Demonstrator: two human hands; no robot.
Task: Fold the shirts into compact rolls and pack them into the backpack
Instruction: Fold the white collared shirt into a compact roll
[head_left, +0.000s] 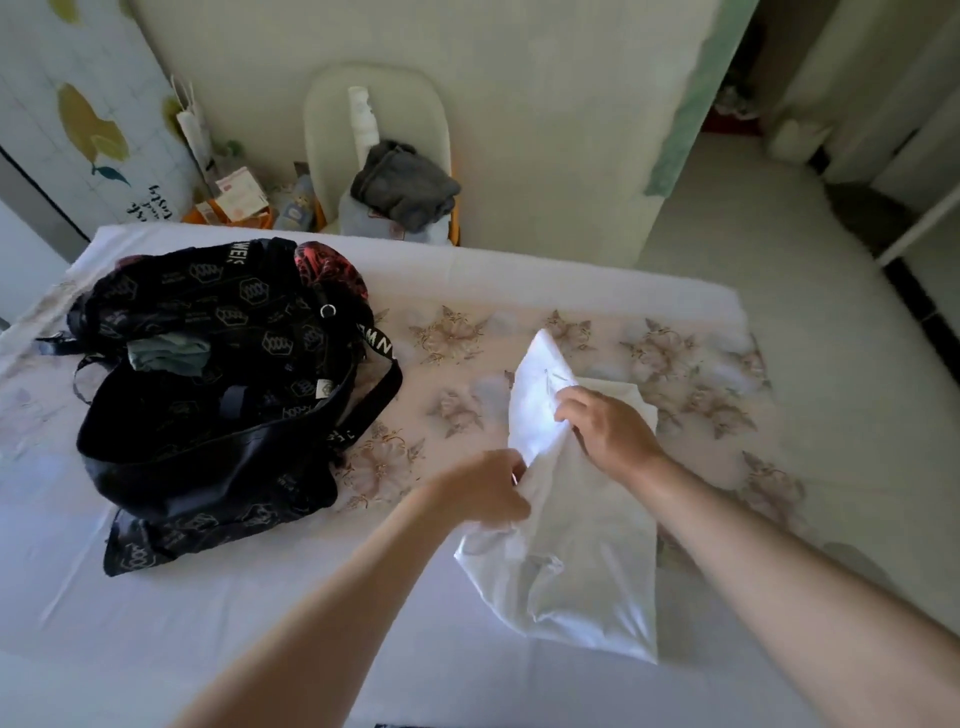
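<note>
White shirt (576, 561) lies partly folded on the bed (260, 623), to the right of the black backpack (218, 395). The left hand (483, 488) pinches its left edge, and the right hand (608, 431) grips the cloth higher up. The backpack gapes open with a green garment (166, 356) inside.

Soft daylight, faint shadows, slight blur, wide-angle edge bending.

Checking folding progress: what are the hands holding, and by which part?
The white fabric shirt: the left hand grips its left edge midway, the right hand pinches cloth nearer its far end.
</note>
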